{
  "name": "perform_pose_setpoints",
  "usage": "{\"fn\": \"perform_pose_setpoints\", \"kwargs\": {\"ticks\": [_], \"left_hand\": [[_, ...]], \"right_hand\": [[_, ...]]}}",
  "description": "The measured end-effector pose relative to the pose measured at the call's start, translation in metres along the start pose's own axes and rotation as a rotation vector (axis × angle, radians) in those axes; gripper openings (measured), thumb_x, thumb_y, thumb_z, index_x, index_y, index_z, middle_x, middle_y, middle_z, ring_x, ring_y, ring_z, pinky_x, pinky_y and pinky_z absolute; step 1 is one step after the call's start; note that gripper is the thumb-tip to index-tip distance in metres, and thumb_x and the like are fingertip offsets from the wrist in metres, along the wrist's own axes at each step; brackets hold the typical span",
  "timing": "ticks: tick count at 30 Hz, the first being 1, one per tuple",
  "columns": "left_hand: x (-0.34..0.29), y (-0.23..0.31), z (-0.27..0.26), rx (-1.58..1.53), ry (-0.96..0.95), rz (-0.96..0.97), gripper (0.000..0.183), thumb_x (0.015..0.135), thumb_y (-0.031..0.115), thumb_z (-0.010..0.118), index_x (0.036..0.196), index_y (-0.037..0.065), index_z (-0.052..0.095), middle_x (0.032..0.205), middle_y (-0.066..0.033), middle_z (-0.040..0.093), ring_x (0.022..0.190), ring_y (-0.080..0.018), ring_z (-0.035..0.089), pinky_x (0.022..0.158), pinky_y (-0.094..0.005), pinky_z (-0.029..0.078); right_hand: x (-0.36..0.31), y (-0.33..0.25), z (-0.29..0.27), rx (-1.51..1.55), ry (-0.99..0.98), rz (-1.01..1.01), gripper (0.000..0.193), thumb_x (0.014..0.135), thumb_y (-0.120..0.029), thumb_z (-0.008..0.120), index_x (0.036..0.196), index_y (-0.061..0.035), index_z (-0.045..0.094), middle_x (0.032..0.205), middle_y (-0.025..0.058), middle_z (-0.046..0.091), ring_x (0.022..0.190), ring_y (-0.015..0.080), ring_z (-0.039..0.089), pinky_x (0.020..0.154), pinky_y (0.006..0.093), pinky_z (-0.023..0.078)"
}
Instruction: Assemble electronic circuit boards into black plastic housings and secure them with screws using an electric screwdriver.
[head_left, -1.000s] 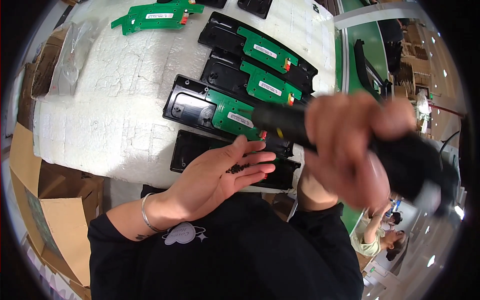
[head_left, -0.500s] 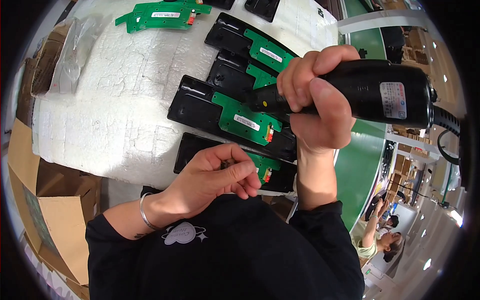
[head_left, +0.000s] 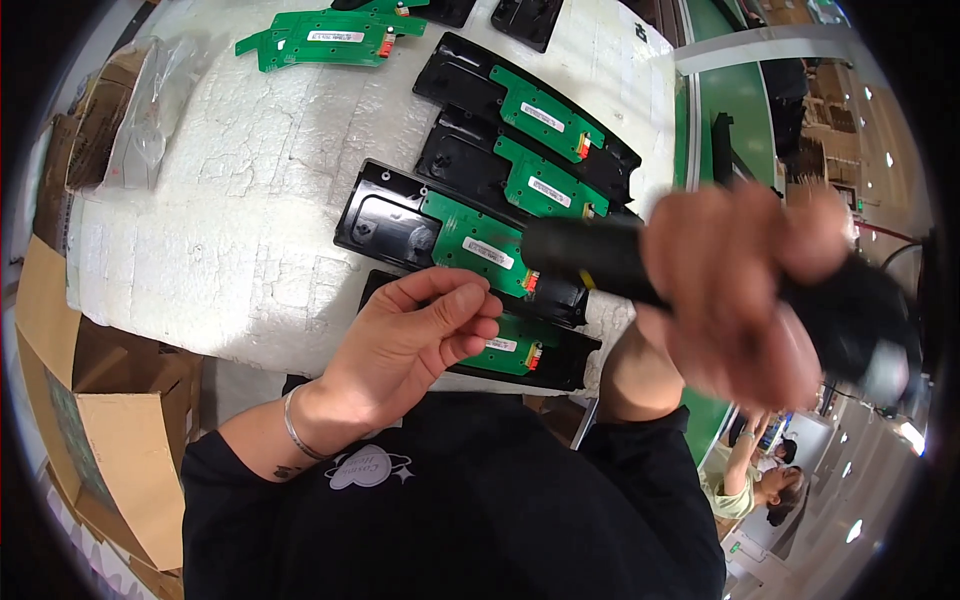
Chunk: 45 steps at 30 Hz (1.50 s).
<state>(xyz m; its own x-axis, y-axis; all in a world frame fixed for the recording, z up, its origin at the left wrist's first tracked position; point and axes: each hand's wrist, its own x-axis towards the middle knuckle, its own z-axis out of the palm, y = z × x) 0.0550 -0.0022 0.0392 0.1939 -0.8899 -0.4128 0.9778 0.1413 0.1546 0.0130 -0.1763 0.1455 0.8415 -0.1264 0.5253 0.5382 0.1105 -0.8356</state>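
Observation:
My right hand (head_left: 735,290), blurred by motion, is wrapped around a black electric screwdriver (head_left: 590,258). The tool lies roughly level, its nose towards the left, above the right end of a black plastic housing (head_left: 385,215). In that housing sits a green circuit board (head_left: 455,240) with a white label and a red-and-white connector. My left hand (head_left: 395,345) is closed in a pinch at the housing's near edge; whatever its fingers hold is too small to make out. Under its fingertips another housing with a board (head_left: 520,335) is partly hidden.
More black housings with green boards (head_left: 540,115) lie in a column farther back on the white foam-like surface (head_left: 220,230). Loose green boards (head_left: 330,38) are stacked at the far left. A cardboard box (head_left: 125,430) stands at left; a person (head_left: 750,490) is at lower right.
My right hand has swung right and nearer with the screwdriver, away from the board. My left hand has shifted slightly, its fingers drawn together; small dark bits seen in it earlier no longer show.

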Motion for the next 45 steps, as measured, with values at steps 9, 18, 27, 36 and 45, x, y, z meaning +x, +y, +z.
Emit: {"fn": "perform_pose_setpoints", "kwargs": {"ticks": [9,18,27,36,45], "left_hand": [[-0.002,-0.002,-0.005,-0.095,-0.115,0.036,0.016,0.089,0.016,0.053,0.097,0.004,0.058,0.087,-0.0059,0.062,0.077,-0.0119,0.059,0.069,-0.0229,0.048],[-0.013,0.001,0.006,0.046,-0.170,-0.046,0.037,0.094,0.020,0.041,0.123,-0.003,0.041,0.115,-0.0165,0.053,0.101,-0.0248,0.056,0.091,-0.0328,0.044],[-0.020,-0.002,-0.011,0.095,-0.130,-0.100,0.020,0.095,0.018,0.038,0.104,0.003,0.047,0.096,-0.0153,0.059,0.085,-0.0201,0.060,0.073,-0.0278,0.048],[-0.020,0.000,-0.009,0.158,-0.045,-0.046,0.008,0.088,0.008,0.052,0.093,0.003,0.055,0.088,-0.0067,0.059,0.076,-0.0125,0.056,0.068,-0.0227,0.046],[-0.016,-0.004,-0.020,0.049,-0.136,0.071,0.011,0.085,0.008,0.058,0.095,0.004,0.059,0.086,-0.0033,0.059,0.079,-0.0096,0.056,0.072,-0.0216,0.046]], "right_hand": [[-0.013,-0.022,0.026,0.089,-0.034,-0.210,0.029,0.069,-0.005,0.069,0.083,-0.0082,0.045,0.057,-0.0013,0.056,0.047,0.0066,0.055,0.049,0.0151,0.049],[0.000,0.027,0.042,-0.163,0.201,-0.012,0.034,0.069,-0.010,0.063,0.096,-0.0110,0.041,0.059,-0.0040,0.047,0.047,0.0084,0.044,0.046,0.0243,0.037],[0.012,0.063,0.037,-0.222,0.279,0.146,0.027,0.070,-0.011,0.045,0.095,-0.0038,0.041,0.058,0.0031,0.040,0.046,0.0103,0.035,0.049,0.0278,0.034],[0.017,0.071,0.033,-0.269,0.210,0.162,0.017,0.071,-0.008,0.045,0.087,-0.0044,0.041,0.056,0.0043,0.040,0.045,0.0099,0.033,0.045,0.0256,0.032],[0.018,0.059,0.041,-0.179,0.218,0.103,0.024,0.069,-0.008,0.045,0.093,-0.0036,0.042,0.057,0.0026,0.041,0.046,0.0100,0.035,0.047,0.0277,0.033]]}}
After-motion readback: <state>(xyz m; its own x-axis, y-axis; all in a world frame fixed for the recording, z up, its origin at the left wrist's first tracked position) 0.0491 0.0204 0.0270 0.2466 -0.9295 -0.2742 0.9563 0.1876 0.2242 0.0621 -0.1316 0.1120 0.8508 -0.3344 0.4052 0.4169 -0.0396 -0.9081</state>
